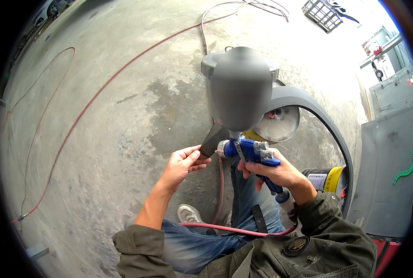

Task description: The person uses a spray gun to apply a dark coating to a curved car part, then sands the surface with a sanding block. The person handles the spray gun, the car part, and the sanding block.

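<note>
My right hand (280, 170) is wrapped round the grip of a blue spray gun (252, 150), its nozzle toward the left. A large dark grey cup (243, 88), blurred, stands upright on top of the gun. Between the fingertips and thumb of my left hand (181, 166) is the lower end of a dark flat strip (212, 140), just left of the nozzle. Behind the cup, a grey curved arch trim (303, 97) sweeps round to the right. The cup hides whether strip and trim are one piece. A red hose (243, 230) runs across my lap toward the gun's base.
A grey-lidded bin (208, 63) stands behind the cup. Beside my right arm is a yellow-and-black can (334, 180). Another red hose (102, 90) curves over the concrete floor. A grey panel (378, 185) leans at the right; a black crate (322, 15) lies at the far right.
</note>
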The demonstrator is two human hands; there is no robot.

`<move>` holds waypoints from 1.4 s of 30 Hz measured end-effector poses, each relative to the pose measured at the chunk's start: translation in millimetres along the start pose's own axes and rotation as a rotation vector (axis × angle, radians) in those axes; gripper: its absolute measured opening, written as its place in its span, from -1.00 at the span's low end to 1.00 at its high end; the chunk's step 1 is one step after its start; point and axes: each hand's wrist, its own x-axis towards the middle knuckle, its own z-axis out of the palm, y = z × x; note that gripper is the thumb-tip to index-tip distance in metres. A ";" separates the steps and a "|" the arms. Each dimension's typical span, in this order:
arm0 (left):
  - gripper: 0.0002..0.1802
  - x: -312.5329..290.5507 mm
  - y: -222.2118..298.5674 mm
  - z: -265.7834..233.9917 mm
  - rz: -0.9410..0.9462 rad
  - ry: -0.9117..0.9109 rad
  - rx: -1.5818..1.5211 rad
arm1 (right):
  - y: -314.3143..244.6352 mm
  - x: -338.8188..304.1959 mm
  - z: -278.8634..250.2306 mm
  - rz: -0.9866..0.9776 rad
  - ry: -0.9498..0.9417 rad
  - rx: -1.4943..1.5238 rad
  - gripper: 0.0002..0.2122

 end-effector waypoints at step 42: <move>-0.73 18.8 4.9 18.4 -0.054 -0.009 0.262 | 12.5 -9.8 -18.2 -0.056 -0.083 0.071 -0.65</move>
